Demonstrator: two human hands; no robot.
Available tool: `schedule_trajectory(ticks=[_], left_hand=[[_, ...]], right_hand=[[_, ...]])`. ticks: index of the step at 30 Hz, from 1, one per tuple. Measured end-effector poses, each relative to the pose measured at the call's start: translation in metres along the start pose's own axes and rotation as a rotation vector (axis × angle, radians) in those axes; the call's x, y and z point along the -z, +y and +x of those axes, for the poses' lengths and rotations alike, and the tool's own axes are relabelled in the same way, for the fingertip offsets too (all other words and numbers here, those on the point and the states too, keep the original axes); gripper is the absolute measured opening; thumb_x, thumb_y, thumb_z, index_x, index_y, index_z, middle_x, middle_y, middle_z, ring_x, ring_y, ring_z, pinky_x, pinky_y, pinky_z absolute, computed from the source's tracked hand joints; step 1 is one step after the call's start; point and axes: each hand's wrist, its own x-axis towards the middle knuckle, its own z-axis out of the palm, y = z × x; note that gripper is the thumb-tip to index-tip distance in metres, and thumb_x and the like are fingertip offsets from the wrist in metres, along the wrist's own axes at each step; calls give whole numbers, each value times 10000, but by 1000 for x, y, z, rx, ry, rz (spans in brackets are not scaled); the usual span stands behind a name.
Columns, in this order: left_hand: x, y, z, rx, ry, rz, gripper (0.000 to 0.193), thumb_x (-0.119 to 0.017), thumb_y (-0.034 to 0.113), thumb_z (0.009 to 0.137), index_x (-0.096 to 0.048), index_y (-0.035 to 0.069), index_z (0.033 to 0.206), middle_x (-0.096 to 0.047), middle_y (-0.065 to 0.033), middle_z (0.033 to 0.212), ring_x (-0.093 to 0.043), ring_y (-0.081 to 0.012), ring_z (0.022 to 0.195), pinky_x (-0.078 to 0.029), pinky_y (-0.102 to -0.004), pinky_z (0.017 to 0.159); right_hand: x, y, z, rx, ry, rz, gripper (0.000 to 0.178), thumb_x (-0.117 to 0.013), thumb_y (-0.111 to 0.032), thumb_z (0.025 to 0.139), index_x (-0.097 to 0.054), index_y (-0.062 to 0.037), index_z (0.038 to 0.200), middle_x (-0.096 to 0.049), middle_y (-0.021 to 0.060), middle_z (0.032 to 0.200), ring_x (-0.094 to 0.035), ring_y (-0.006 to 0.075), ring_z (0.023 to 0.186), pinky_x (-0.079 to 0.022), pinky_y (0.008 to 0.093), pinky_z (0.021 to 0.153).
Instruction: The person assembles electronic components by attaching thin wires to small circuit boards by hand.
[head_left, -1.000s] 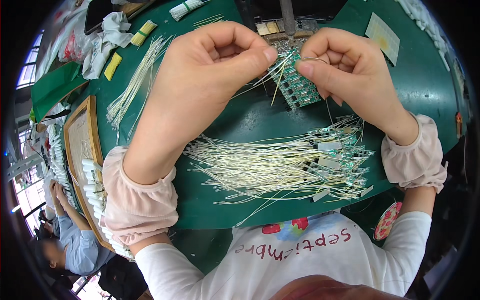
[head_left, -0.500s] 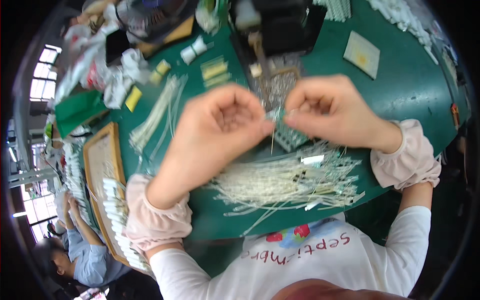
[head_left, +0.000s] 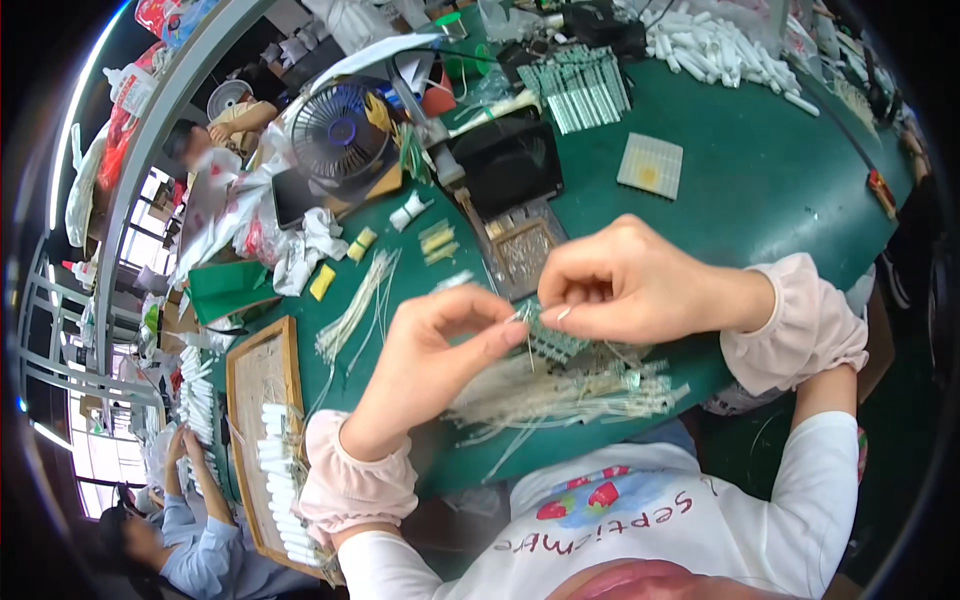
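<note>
Your left hand [head_left: 435, 350] and right hand [head_left: 625, 285] met fingertip to fingertip, both pinching one thin white wire [head_left: 528, 322]. You held it just above the pile of wires [head_left: 560, 392] on the green table [head_left: 760, 190]. A small fan [head_left: 335, 135] stood well beyond the pile.

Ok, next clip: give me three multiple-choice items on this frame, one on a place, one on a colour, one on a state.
1. Where does the small desk fan stand?
A. upper left of the table
B. under the hands
C. on the floor

2. What colour is the table top?
A. white
B. green
C. red

3. What are the left hand and right hand doing?
A. lying flat
B. pinching thin wires between them
C. gripping the fan

Answers: 1 A, it sits at the far left; 2 B, green mat; 3 B, fingers meet on the wires.
</note>
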Motion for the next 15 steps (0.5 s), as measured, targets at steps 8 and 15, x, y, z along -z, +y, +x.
schedule_trajectory(ticks=[8, 15], left_hand=[[-29, 34, -23, -70, 37, 125, 170, -690, 111, 820, -624, -32, 885, -618, -28, 770, -563, -67, 713, -465, -214, 665], [-47, 46, -51, -130, 1, 82, 164, -694, 120, 818, -625, -27, 844, -619, -30, 750, -562, -84, 719, -461, -234, 686]], right_hand=[[-3, -27, -34, -56, 70, 42, 92, -647, -68, 818, -591, 1, 792, -527, -35, 624, -438, 2, 561, -334, 180, 477], [-15, -51, -64, 66, 80, -37, 104, -647, -77, 814, -600, 13, 789, -519, -9, 587, -415, 25, 514, -324, 210, 447]])
